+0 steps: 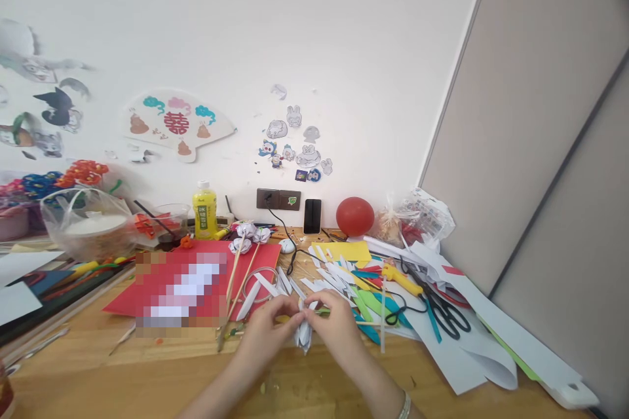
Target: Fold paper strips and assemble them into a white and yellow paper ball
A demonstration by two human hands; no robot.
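My left hand [268, 330] and my right hand [338, 326] meet low in the middle of the wooden table [147, 373]. Both pinch a small bundle of folded white paper strips [304, 330] held between the fingertips. The bundle hangs down a little below the fingers. Just behind the hands lie several loose white paper strips [327, 275] and coloured paper pieces [373, 304]. Thin wooden sticks [236, 288] lie across a red sheet [246, 262] to the left of my left hand.
Black scissors [445, 311] and a yellow glue gun [400, 278] rest on white sheets at right. A red balloon [354, 216], a phone [312, 216], a yellow bottle [204, 209] and a plastic bag with a tub [88, 222] stand along the wall. A grey panel [540, 144] closes the right side.
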